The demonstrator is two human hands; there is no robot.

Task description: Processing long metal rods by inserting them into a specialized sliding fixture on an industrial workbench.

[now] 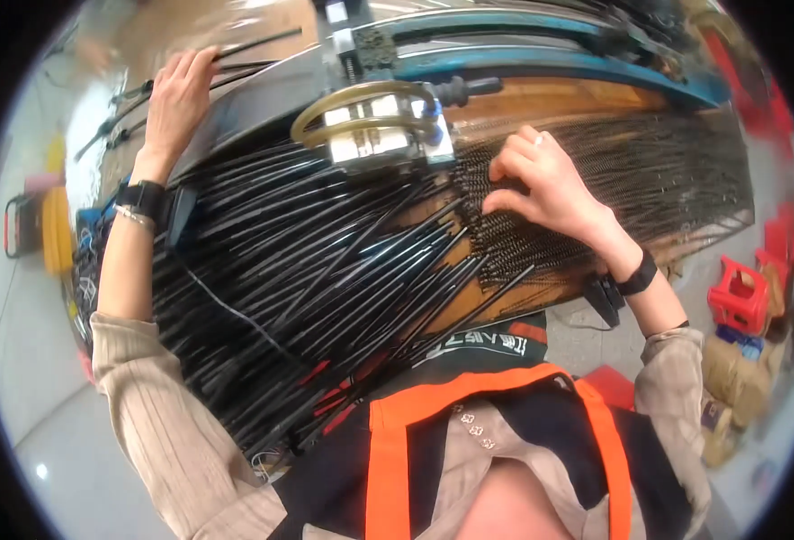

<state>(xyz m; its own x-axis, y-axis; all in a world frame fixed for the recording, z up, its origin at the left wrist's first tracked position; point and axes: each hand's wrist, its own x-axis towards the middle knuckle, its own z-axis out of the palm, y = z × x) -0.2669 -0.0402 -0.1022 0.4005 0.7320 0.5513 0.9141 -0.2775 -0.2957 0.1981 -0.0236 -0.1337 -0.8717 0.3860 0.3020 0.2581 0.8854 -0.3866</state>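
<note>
My left hand (181, 97), at the far left of the bench, has its fingers closed around a thin black rod (266, 40) whose end points right. Further right, my right hand (541, 180) hovers over a bed of long dark coil springs (685, 166). Its fingers are curled, with a gap between thumb and forefinger, and I see nothing between them. Between the hands stands a metal machine head (370, 135) with a yellowish hose looped around it. Many loose black rods (244, 238) fan out below it, their right ends close to the springs.
A blue rail (523, 63) runs along the back of the machine. The wooden benchtop (586, 94) shows around the springs. A red stool (737, 295) stands on the floor at right, near boxes and bags. Something yellow (56, 229) stands at the far left.
</note>
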